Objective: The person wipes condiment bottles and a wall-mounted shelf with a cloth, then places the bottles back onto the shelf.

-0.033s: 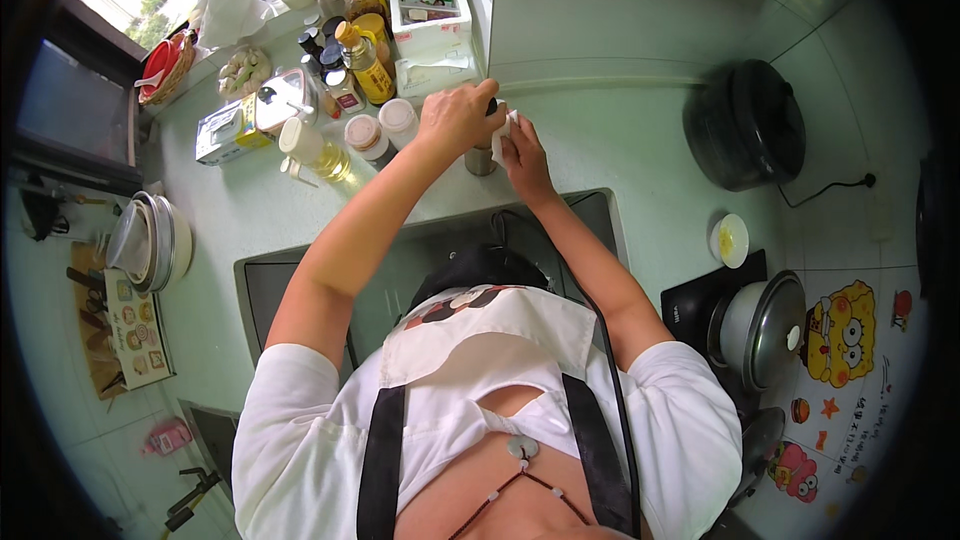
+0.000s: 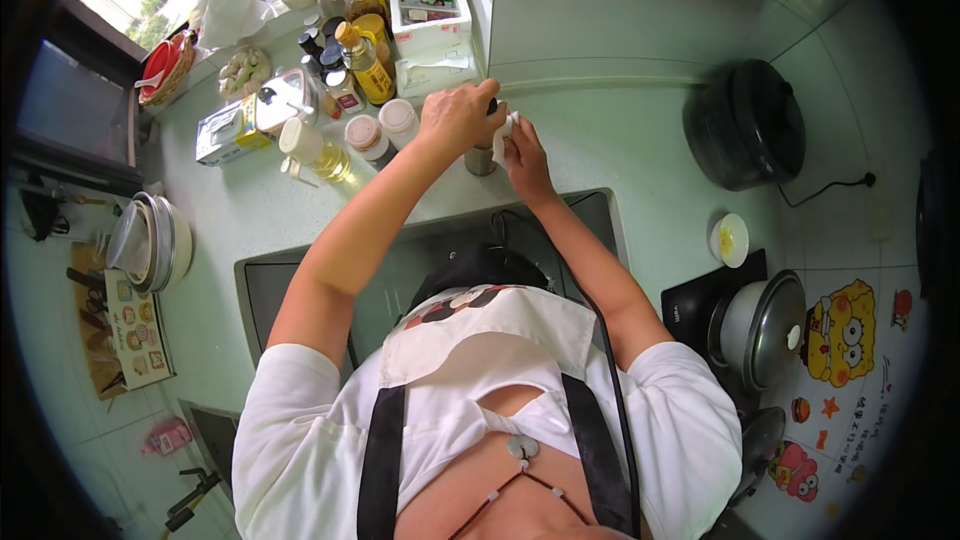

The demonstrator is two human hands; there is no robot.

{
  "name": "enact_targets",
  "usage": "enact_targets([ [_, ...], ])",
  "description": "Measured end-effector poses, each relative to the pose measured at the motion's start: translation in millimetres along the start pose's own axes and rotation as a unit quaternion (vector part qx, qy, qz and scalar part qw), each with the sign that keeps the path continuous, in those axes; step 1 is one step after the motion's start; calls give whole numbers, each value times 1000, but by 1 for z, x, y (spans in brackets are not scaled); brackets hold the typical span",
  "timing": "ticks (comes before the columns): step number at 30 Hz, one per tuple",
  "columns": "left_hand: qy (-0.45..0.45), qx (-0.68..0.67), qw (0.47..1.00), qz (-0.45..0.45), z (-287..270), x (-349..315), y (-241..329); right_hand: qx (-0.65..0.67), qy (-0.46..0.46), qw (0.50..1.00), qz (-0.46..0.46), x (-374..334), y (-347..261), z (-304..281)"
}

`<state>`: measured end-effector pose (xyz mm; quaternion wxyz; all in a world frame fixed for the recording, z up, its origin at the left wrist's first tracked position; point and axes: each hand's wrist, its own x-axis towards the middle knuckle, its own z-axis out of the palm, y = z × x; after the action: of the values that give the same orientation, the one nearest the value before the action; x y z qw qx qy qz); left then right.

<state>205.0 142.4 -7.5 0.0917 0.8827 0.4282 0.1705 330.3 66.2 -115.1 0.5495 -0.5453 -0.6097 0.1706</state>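
My left hand (image 2: 455, 118) is closed around the black top of a steel cylinder (image 2: 480, 162) that stands on the counter beyond the sink. Most of that top is hidden by my fingers, so I cannot tell its exact kind. Close on its right, my right hand (image 2: 529, 162) pinches a crumpled white tissue (image 2: 502, 136) against the cylinder's side. Left of my left hand stand two white-capped jars, one of them a seasoning jar (image 2: 368, 139), and an oil bottle (image 2: 318, 152) with pale yellow oil.
The sink (image 2: 300, 270) lies in front of my body. Several sauce bottles (image 2: 365, 65) and a white bin (image 2: 432, 35) crowd the back left. Rightward are a black cooker (image 2: 745, 125), a small bowl (image 2: 731, 240) and a lidded pot (image 2: 762, 330). Stacked bowls (image 2: 165, 240) sit at far left.
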Motion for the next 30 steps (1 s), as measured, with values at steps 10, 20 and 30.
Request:
enact_targets([
  [10, -7, 40, 998, -54, -2, 1, 9, -200, -152, 963, 96, -39, 109, 23],
  [20, -101, -143, 983, 55, -16, 3, -23, 3, -38, 991, 128, -25, 69, -13],
  [30, -100, -279, 951, 89, -4, 6, -40, 82, -34, 985, 146, -10, 16, -16],
])
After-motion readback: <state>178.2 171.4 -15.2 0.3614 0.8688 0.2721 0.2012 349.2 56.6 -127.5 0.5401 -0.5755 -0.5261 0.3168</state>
